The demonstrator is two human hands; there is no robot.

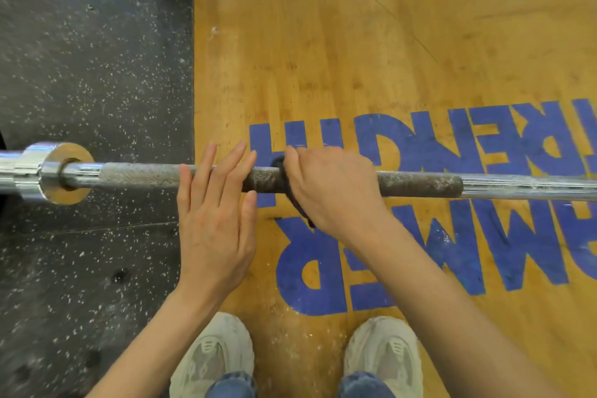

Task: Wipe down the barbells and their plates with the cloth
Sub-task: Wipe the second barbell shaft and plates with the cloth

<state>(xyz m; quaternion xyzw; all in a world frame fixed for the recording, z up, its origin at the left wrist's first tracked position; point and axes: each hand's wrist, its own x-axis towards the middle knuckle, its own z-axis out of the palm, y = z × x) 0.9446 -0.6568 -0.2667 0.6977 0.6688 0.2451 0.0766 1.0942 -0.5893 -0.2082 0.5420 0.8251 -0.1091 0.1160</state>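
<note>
The wooden platform [355,42] meets speckled rubber matting [80,58]. Across both lies the barbell [145,175], steel, rigid, surely heavy, its knurled shaft rough and chalk-flecked. The left hand [214,220] rests flat on it, fingers straight; the right hand [332,191] grips the soft dark cloth [286,184] wrapped round the shaft.

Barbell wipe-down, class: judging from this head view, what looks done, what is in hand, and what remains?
Done: nothing can be judged finished. In hand: the right hand grips a dark cloth around the bar, while the left hand lies flat on it. Left: the knurling to the right shows white residue; the sleeve and plates remain.
</note>
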